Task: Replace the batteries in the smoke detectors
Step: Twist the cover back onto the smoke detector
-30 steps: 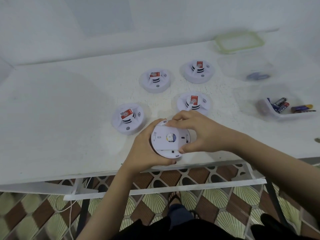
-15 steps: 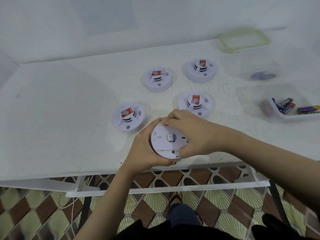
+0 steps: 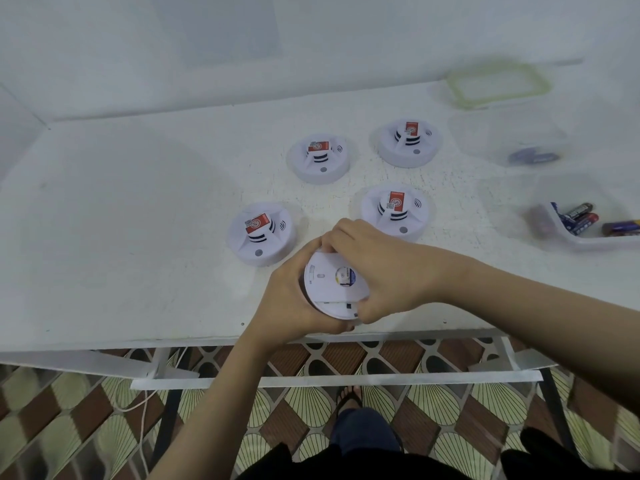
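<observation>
The round white plastic smoke detector (image 3: 327, 284) is held back-plate up at the near edge of the white table (image 3: 138, 237). The left hand (image 3: 285, 306) cups its body, fingers curled round it. Over the last second the right hand (image 3: 388, 271) has slid further across the plate and now grips its rim. Judgement: the plate is being twisted off, and the batteries are not yet exposed.

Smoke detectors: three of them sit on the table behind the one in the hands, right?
Not three, four. The head view shows a near left detector, a far left detector, a far right detector and a near right detector on the table, behind the held detector that the left hand and right hand grip.
</observation>
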The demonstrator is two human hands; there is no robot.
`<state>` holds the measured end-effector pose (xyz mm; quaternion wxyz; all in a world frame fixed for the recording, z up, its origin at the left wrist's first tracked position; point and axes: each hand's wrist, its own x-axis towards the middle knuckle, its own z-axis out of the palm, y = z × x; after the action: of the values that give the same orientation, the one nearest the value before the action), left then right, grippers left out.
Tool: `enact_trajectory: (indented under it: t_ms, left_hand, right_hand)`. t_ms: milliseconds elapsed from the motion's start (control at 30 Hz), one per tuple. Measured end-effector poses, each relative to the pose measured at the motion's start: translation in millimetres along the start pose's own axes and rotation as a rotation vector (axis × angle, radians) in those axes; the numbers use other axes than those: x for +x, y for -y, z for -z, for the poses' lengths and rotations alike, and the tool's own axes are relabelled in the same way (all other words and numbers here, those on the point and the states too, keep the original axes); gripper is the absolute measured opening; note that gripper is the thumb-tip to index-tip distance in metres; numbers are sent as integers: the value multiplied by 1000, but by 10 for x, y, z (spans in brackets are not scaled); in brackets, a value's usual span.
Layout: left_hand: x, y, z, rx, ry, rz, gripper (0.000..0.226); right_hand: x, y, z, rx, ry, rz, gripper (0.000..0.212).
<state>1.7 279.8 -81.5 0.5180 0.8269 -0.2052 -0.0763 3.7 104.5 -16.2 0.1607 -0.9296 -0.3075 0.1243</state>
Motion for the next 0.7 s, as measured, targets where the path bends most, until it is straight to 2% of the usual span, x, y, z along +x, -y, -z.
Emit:
enact_trajectory:
  t_ms: [267, 567, 700]
  left_hand:
    - [-8, -42, 7, -6, -13, 5, 90]
    - [3, -15, 17, -39, -8, 7, 87]
    - [8, 0, 18, -60, -5, 31, 90]
  right_hand:
    - [-72, -44, 7, 25, -8, 22, 69]
    - [-58, -87, -330, 228, -268, -20, 73]
    - [-22, -74, -335, 350, -290, -66, 72]
